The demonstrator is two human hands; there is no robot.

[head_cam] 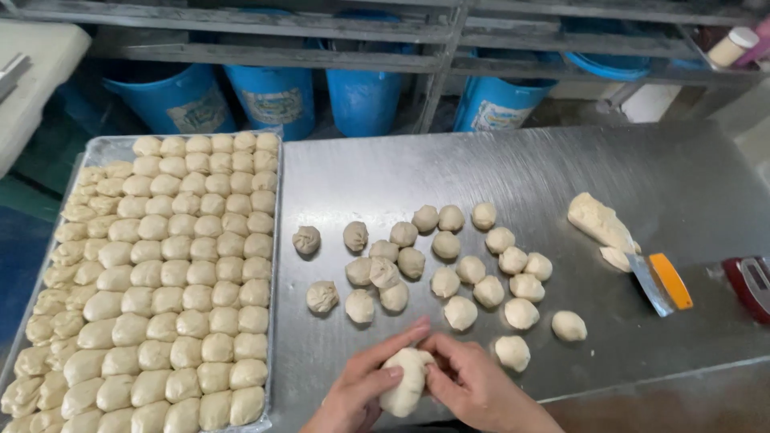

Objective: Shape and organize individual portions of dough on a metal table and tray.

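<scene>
A dough piece (405, 381) is being held right at the bottom edge of the view, just above the near rim of the steel worktop (449, 172), and it's cradled between both hands. The left hand (357, 389) is curled under and around its left side with the fingers half closed against it, while the right hand (473, 385) is pressed in from the right, fingertips pinched onto the top of the dough. So neither hand is flat open or fully fisted, both are wrapped loosely on that one lump. Further back on the worktop a loose cluster of dough balls (437, 265) is scattered, some touching each other, a few with pleated tops on the left side of the bunch. One single ball (569, 325) is parked a bit apart to the right. To the far left a metal tray (277, 265) is packed tight with rows of shaped dough portions (172, 273), edge to edge, basically no gaps. Over on the right a bigger uncut chunk of dough (597, 220) is laid on the steel, and a bench scraper (662, 282) with an orange handle is set just beside it. A dark red object (750, 285) is cut off by the right edge, can't be told what it is. Blue buckets (277, 100) are lined up under the shelving behind the worktop.
</scene>
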